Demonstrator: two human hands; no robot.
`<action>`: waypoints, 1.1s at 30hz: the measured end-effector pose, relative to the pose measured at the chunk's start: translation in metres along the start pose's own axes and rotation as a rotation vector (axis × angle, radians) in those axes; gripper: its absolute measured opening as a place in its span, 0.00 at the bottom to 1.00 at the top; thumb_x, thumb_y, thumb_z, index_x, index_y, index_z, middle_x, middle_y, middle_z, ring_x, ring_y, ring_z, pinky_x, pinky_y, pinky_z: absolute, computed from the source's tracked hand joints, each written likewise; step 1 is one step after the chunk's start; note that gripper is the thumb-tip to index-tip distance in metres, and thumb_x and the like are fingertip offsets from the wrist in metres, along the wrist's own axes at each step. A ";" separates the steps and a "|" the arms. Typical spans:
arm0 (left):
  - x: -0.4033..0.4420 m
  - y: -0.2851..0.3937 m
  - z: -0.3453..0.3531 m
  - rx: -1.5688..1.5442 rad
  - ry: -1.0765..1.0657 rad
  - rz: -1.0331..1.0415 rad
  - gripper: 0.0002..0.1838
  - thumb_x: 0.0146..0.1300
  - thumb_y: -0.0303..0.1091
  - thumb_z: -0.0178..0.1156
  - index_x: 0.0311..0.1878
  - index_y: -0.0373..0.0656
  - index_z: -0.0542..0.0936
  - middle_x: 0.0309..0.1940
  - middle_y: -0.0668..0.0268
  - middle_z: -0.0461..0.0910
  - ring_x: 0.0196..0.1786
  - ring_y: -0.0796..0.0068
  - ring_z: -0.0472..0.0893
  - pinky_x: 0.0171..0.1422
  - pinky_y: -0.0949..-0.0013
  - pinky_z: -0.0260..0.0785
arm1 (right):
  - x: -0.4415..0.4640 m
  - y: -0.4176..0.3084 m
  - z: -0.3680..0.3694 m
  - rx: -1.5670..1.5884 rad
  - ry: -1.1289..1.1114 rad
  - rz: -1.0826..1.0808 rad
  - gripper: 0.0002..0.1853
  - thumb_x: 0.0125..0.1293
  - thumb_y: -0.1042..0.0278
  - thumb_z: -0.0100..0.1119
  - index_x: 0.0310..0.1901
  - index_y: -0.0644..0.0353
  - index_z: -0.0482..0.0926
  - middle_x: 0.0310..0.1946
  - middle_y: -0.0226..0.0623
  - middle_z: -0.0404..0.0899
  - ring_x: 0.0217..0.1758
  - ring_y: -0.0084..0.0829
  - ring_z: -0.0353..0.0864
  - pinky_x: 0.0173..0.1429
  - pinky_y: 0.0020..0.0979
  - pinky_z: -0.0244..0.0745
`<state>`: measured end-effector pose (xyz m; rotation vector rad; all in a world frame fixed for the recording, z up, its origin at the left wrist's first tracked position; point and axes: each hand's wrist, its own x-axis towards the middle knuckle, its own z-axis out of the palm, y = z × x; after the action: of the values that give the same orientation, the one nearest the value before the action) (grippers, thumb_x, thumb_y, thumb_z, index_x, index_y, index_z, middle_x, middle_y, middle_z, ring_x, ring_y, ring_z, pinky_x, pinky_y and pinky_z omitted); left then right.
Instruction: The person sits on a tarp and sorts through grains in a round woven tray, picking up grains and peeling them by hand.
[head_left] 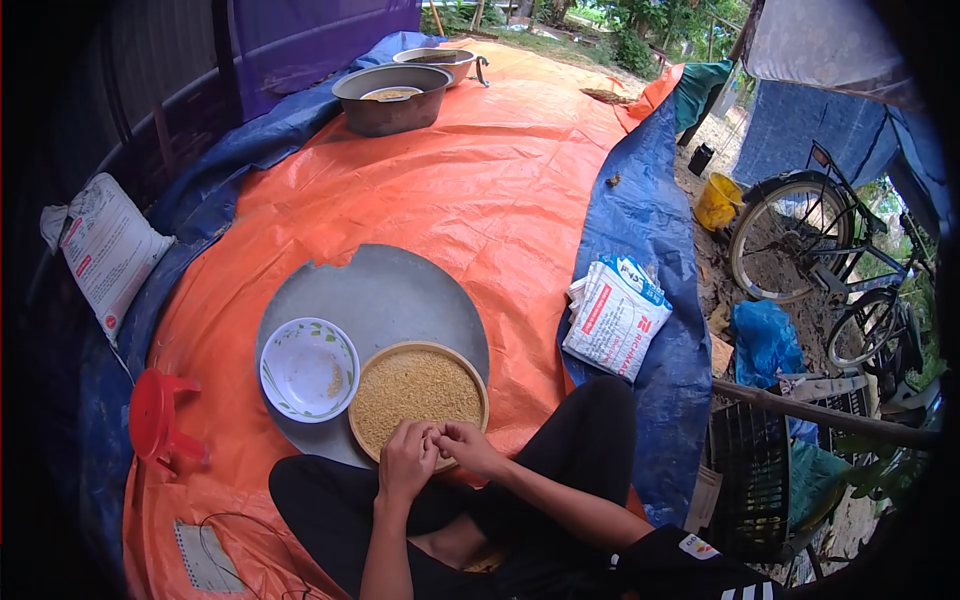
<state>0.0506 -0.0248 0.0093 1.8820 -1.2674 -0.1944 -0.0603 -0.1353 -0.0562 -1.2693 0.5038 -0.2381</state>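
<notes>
My left hand point(408, 459) and my right hand point(468, 447) meet at the near edge of a round, shallow basket point(484, 385) full of yellowish grain point(418, 388). The fingers of both hands are pinched together at the tips; whatever lies between them is too small to make out. Left of the basket sits a white bowl point(300, 365) with a green leaf pattern and a little grain inside. Bowl and basket both rest on a round grey tray point(390, 280), which has a broken far edge.
An orange tarp point(480, 200) covers the ground. Deep pans point(390, 118) stand at the far end. A red stool point(152, 415) and a white sack point(108, 250) are at the left. Folded sacks point(615, 320) and a bicycle point(800, 235) are at the right.
</notes>
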 end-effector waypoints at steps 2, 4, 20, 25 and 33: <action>0.000 -0.001 -0.001 -0.007 0.002 0.013 0.10 0.57 0.23 0.63 0.43 0.40 0.80 0.37 0.55 0.81 0.41 0.52 0.83 0.45 0.54 0.77 | 0.000 0.001 -0.001 -0.028 -0.012 -0.003 0.10 0.76 0.65 0.57 0.41 0.63 0.79 0.32 0.21 0.75 0.34 0.13 0.70 0.39 0.20 0.69; -0.001 -0.002 -0.001 0.005 -0.016 0.024 0.09 0.57 0.23 0.63 0.42 0.40 0.80 0.36 0.56 0.81 0.41 0.52 0.83 0.45 0.54 0.77 | 0.000 0.003 -0.002 -0.036 -0.014 -0.004 0.10 0.76 0.65 0.57 0.41 0.63 0.80 0.32 0.22 0.75 0.34 0.13 0.70 0.39 0.20 0.68; -0.003 -0.005 0.002 -0.062 -0.008 -0.072 0.13 0.57 0.21 0.63 0.46 0.39 0.78 0.35 0.55 0.82 0.40 0.54 0.83 0.45 0.55 0.76 | -0.005 -0.011 0.006 -0.112 0.059 -0.076 0.07 0.73 0.69 0.58 0.39 0.63 0.78 0.33 0.23 0.76 0.36 0.13 0.71 0.40 0.20 0.68; -0.003 -0.004 0.001 -0.089 -0.004 -0.081 0.13 0.56 0.21 0.63 0.47 0.38 0.78 0.35 0.54 0.82 0.39 0.54 0.84 0.44 0.55 0.77 | -0.005 -0.013 0.005 -0.209 0.068 -0.103 0.06 0.71 0.71 0.58 0.38 0.64 0.78 0.31 0.23 0.75 0.35 0.13 0.70 0.38 0.21 0.67; -0.003 -0.002 0.001 -0.083 -0.010 -0.058 0.13 0.57 0.21 0.63 0.47 0.38 0.78 0.36 0.54 0.82 0.40 0.53 0.84 0.45 0.55 0.77 | -0.004 -0.014 0.003 -0.291 0.098 -0.091 0.09 0.67 0.69 0.61 0.34 0.67 0.78 0.28 0.29 0.76 0.33 0.18 0.71 0.38 0.27 0.70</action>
<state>0.0505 -0.0224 0.0064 1.8496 -1.1941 -0.2834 -0.0611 -0.1350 -0.0411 -1.5716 0.5796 -0.3128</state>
